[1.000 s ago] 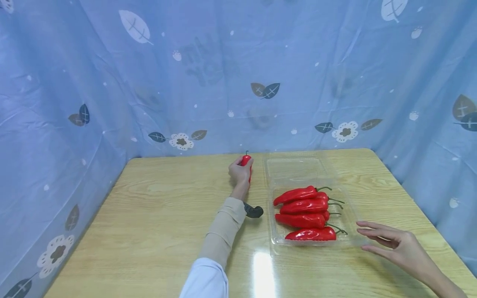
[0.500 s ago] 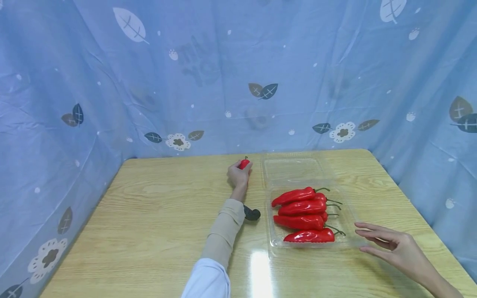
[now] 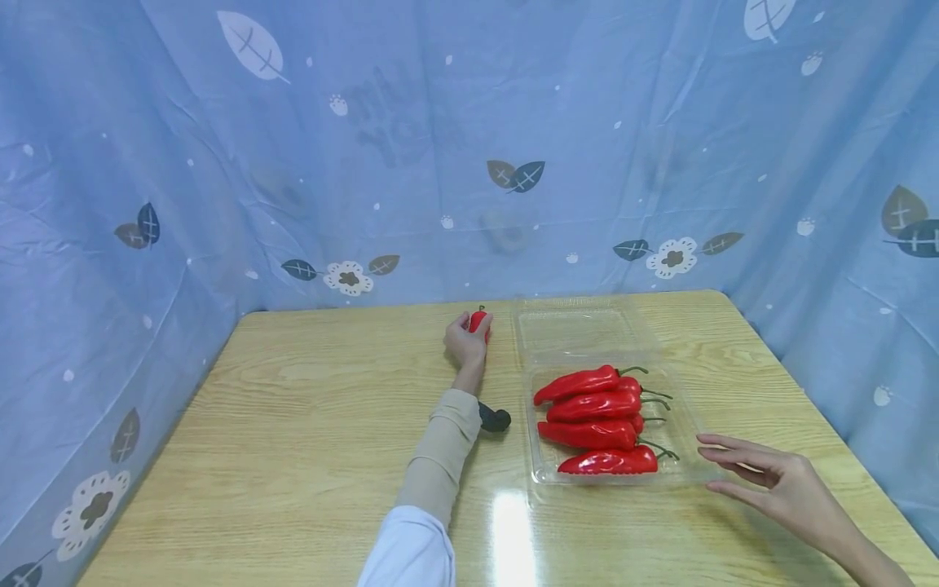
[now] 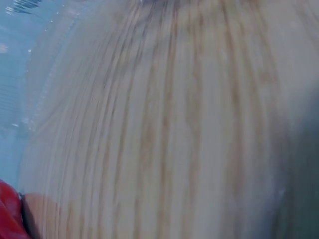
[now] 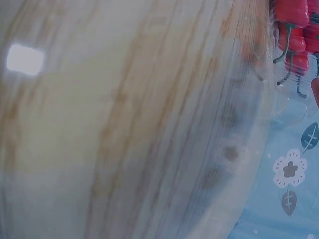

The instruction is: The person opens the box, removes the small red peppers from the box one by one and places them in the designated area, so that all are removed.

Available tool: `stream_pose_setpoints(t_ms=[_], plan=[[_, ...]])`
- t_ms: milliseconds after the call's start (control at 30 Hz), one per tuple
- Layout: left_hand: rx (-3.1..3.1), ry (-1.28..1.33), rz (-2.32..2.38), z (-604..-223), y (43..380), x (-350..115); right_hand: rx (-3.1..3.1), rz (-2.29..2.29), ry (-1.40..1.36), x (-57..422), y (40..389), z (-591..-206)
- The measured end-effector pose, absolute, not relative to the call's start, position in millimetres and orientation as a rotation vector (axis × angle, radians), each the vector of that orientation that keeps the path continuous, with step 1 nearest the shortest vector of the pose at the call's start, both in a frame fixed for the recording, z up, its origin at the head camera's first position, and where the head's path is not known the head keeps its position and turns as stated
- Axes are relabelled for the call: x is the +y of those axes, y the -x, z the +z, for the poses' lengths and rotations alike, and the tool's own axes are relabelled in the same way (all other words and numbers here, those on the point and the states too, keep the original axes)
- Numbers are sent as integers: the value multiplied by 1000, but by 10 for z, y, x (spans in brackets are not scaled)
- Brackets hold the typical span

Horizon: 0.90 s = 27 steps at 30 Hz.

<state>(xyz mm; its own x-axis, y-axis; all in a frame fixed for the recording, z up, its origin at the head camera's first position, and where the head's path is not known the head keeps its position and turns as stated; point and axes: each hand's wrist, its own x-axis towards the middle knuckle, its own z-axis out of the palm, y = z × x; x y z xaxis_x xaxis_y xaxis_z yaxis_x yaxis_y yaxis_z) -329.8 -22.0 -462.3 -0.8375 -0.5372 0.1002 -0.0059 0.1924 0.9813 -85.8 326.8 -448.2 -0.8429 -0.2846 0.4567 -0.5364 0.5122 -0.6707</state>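
My left hand (image 3: 467,341) is at the back middle of the table, its fingers and thumb round a red chili pepper (image 3: 478,319). The short stem points toward the curtain, and the hand hides the pepper's lower part. To the right lies an unlidded clear plastic clamshell box (image 3: 538,473), with several red peppers (image 3: 596,408) inside, their stems pointing right. My right hand (image 3: 781,489) is by the box's near right corner, fingers extended and thumb apart. Whether its fingertips touch the box cannot be told. Part of a red pepper (image 4: 9,211) shows in the left wrist view's corner.
The box's clear lid (image 3: 579,334) lies folded back toward the curtain. A dark, rounded thing (image 3: 495,420) sticks out beside the left sleeve. A blue patterned curtain (image 3: 411,163) stands round the back and sides of the wooden table (image 3: 308,456).
Between a second and half a second ago, the left hand's pepper sank slightly toward the hand, and less of it shows. The right hand stays by the box. The head view has shifted a little.
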Motion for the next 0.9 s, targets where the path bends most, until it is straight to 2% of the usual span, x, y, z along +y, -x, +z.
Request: stream_pose_setpoints(t_ms=[233,467,900], plan=[[-2005,-381,-1679,-4801,3421,-371,-2474,1254,-686,3268,852,-4493],[-2094,-343,-1852,-4543,3230,-479,-2469,1259,-697,3274,858,-4497],[-2146,286,-1910,-4346,2781,-514,-2465,1289,-692,3273,855,-4486]])
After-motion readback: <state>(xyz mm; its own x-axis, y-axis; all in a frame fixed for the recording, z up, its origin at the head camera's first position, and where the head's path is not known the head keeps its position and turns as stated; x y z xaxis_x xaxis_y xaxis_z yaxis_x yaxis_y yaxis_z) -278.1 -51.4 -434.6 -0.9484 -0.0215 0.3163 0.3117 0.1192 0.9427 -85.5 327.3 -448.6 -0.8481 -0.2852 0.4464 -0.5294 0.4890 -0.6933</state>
